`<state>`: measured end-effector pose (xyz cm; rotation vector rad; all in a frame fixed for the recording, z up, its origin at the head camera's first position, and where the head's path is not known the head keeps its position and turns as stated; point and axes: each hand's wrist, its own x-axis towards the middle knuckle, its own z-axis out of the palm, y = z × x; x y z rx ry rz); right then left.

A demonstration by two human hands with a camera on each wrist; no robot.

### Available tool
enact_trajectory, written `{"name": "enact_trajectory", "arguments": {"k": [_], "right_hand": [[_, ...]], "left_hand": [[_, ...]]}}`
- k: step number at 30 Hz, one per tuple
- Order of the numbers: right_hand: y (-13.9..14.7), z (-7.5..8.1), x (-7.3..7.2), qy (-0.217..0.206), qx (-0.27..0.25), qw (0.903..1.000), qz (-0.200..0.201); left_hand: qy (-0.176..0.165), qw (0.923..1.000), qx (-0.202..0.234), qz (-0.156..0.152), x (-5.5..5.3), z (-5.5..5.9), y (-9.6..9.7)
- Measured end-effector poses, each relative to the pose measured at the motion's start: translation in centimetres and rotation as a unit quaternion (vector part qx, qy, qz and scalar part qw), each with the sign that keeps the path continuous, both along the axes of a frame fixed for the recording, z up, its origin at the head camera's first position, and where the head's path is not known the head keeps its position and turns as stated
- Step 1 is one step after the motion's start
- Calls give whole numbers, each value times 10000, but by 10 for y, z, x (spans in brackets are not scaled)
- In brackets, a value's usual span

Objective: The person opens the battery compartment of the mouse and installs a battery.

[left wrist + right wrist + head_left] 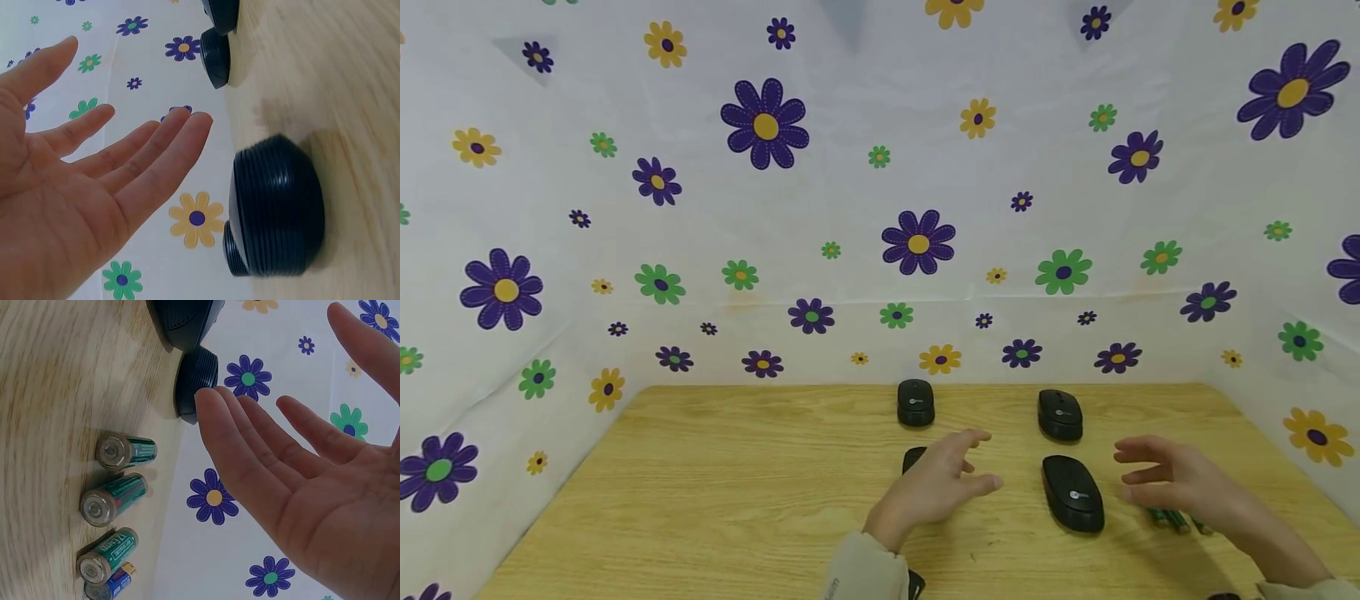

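Note:
My left hand hovers over the table with its fingers relaxed and nothing in it. Beneath it, a black computer mouse is mostly hidden; the left wrist view shows a black mouse beside the fingers. Likewise holding nothing, my right hand hangs with loosely bent fingers above several green batteries. A blue battery with a gold end lies among them in the right wrist view. Between the hands sits another black mouse, nearer the right one.
Two more black mice, one at the back middle and one at the back right, stand on the wooden table. A dark object shows beside the left sleeve. Flower-printed white sheeting encloses the table's back and sides.

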<state>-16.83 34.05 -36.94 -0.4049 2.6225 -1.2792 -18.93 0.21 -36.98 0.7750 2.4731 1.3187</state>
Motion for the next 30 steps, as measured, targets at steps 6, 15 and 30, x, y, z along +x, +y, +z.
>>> {"name": "enact_trajectory", "arguments": {"k": [6, 15, 30], "right_hand": [[-3, -1, -1, -49, -77, 10000, -1], [-7, -4, -5, -366, -392, 9984, 156], [-17, -7, -8, -936, -814, 9923, -65]], "left_hand": [[-169, 9998, -54, -67, 0, -2, 10], [-300, 9991, -233, -209, -2, -9, 24], [-1071, 9927, 528, 164, -2, -21, 50]]}}
